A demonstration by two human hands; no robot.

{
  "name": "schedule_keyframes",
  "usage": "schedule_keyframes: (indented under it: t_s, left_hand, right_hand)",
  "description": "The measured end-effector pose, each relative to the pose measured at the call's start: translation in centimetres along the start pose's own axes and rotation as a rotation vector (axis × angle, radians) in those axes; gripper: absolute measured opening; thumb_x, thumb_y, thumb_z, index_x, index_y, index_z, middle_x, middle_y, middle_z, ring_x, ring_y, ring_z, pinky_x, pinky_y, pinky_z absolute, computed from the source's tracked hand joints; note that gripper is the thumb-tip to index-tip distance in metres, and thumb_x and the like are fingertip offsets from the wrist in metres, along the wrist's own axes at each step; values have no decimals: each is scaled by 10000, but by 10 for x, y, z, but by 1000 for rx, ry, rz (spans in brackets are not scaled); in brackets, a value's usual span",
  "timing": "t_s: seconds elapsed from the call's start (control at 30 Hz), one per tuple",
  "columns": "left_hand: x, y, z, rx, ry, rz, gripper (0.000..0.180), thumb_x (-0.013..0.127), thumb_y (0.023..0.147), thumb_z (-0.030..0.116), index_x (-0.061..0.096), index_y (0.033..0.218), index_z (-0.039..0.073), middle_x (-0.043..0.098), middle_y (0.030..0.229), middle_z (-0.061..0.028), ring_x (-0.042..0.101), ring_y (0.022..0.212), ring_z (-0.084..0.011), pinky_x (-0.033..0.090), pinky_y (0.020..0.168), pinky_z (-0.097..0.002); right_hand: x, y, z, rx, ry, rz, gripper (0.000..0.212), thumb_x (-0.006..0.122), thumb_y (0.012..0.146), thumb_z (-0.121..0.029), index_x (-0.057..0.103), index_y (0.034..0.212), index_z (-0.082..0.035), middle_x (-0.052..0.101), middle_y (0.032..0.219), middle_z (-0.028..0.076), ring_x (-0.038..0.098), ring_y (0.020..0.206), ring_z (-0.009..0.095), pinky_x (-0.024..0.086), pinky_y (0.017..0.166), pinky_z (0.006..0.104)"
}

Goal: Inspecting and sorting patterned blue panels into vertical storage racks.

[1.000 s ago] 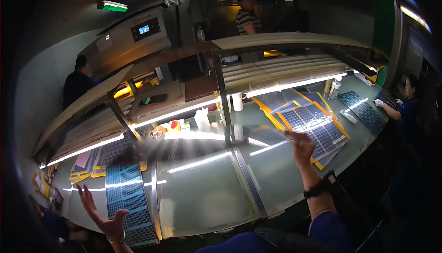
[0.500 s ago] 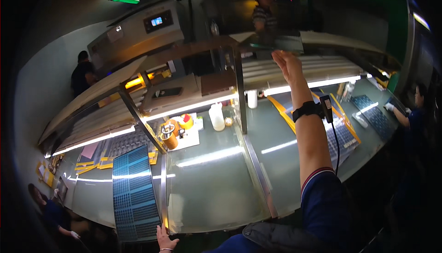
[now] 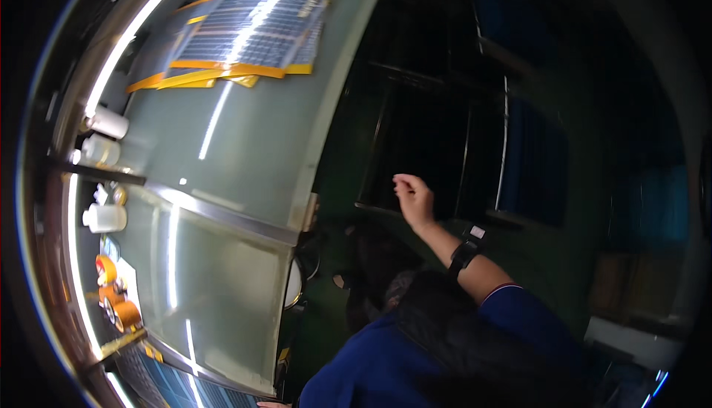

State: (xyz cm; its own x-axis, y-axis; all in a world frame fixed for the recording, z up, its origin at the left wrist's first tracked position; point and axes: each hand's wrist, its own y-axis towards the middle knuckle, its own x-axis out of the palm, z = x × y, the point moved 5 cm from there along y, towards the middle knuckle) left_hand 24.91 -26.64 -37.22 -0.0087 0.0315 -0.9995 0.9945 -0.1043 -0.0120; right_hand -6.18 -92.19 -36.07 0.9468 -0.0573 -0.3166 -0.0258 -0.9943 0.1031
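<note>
My right hand [image 3: 415, 199] is held out over the dark floor area, to the right of the glass-topped table [image 3: 245, 137]. Its fingers are curled together and nothing shows in them. A dark watch-like band [image 3: 464, 255] circles that wrist. Of my left hand [image 3: 273, 405], only a sliver appears at the bottom edge, beside the table's near corner; its fingers are mostly cut off. Close to it lies a blue patterned panel [image 3: 215, 391], partly out of view.
Yellow-edged patterned sheets [image 3: 252, 30] are stacked on the table's far part. Along its left side stand a white bottle [image 3: 107, 217] and orange tape rolls [image 3: 122, 315], below a bright light tube [image 3: 74, 245]. A round stool [image 3: 294, 283] sits by the edge. Dark rack-like shapes [image 3: 423, 141] stand right.
My view has swung to the right. My right hand has left the dark panel at the upper shelf and is now over the floor. My left hand has nearly gone out of view.
</note>
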Motion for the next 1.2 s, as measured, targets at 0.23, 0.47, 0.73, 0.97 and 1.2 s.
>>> schedule_keyframes:
  t_s: [0.23, 0.47, 0.73, 0.97, 1.2]
  left_hand:
    - [6, -18, 25, 48, -80, -73, 1033, 699, 636, 151, 34, 1396, -66, 98, 1459, -270, 100, 1379, -350, 82, 1135, -377]
    - [-14, -40, 16, -21, -166, -194, 1038, 700, 683, 186, -11, 1382, -101, 56, 1461, -281, 72, 1382, -350, 64, 1138, -361]
    - [-11, -58, 10, -167, -345, -344, 1056, 701, 738, 227, -64, 1367, -141, 8, 1463, -295, 41, 1385, -350, 42, 1141, -343]
    - [-65, -73, 97, 236, 248, -139, 730, 711, 752, 281, 355, 1299, -46, 412, 1288, -221, 508, 990, -294, 378, 915, -378]
    - [-51, -100, 73, -215, -138, -164, 833, 538, 585, 42, 293, 1380, 8, 214, 1448, -259, 157, 1369, -377, 132, 1122, -407]
  right_hand:
    - [-22, 76, 256, 635, -236, -109, 255, 532, 854, -50, 599, 1088, 26, 659, 948, 120, 648, 812, 195, 525, 714, 283]
    - [22, 150, 333, 553, -586, 4, 428, 500, 786, -71, 507, 1188, 74, 584, 1086, 280, 561, 1046, 390, 443, 915, 412]
    - [49, 167, 373, 785, -841, -115, 401, 564, 798, -86, 457, 1155, 62, 589, 1057, 254, 587, 999, 379, 476, 876, 431]
    - [57, 186, 372, 849, -728, -441, 317, 617, 771, -128, 546, 993, 86, 602, 1025, 226, 656, 706, 372, 574, 564, 388]
    - [-101, 189, 196, 129, -668, -567, 233, 656, 738, -120, 618, 917, 25, 584, 726, 88, 523, 602, 175, 434, 500, 318]
